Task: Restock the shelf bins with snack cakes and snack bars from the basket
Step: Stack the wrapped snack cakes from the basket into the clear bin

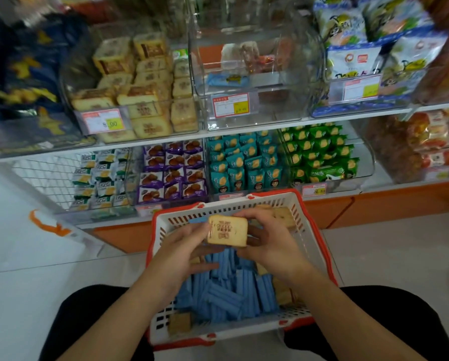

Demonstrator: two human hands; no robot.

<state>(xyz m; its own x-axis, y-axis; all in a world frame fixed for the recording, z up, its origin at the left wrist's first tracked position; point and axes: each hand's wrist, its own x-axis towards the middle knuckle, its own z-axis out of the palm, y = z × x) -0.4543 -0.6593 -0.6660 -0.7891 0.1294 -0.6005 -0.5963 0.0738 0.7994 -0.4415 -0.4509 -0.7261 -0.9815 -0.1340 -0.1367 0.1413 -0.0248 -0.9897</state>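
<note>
A wrapped square snack cake [227,231] with a red stamp is held up over the white basket [312,246] with red rim. My left hand [181,252] supports its left side with fingers behind it. My right hand [269,242] grips its right edge with curled fingers. Inside the basket lie several blue snack bars [228,290] and a few more cakes [283,214]. The clear bin of matching cakes [140,100] stands on the upper shelf at left. The clear bin [244,74] beside it holds a blue bar and a few other snacks.
The lower shelf carries bins of purple [174,170], teal [241,162] and green [319,155] packets. Blue-white bags [369,48] fill the upper right. A white wire rack [46,175] stands at left. The basket rests between my knees on the pale floor.
</note>
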